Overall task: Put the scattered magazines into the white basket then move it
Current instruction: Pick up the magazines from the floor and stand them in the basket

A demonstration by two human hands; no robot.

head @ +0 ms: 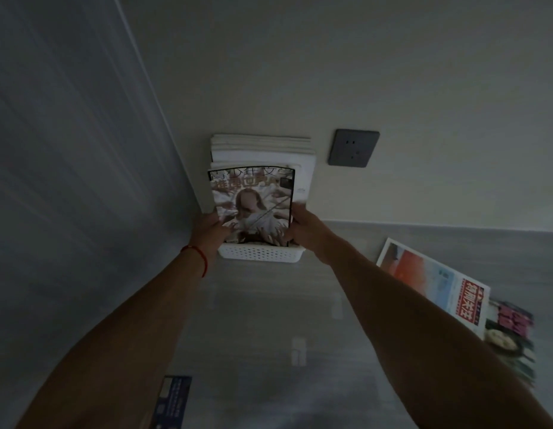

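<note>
A white perforated basket [259, 252] stands on the floor against the wall, near the corner. Several magazines [262, 150] stand upright in it, spines up. In front of them is a magazine with a dark-framed picture cover [253, 202], its lower edge inside the basket. My left hand [208, 232] grips its left edge and my right hand [304, 230] grips its right edge. Two more magazines lie on the floor at the right: one with a red and white cover [433, 281] and a darker one [511, 334] beside it.
A grey wall socket [353, 148] sits on the wall right of the basket. A grey panel or door [67, 181] runs along the left. A blue printed item [173, 400] lies at the bottom left. Grey glossy floor [284, 335] stretches between my arms.
</note>
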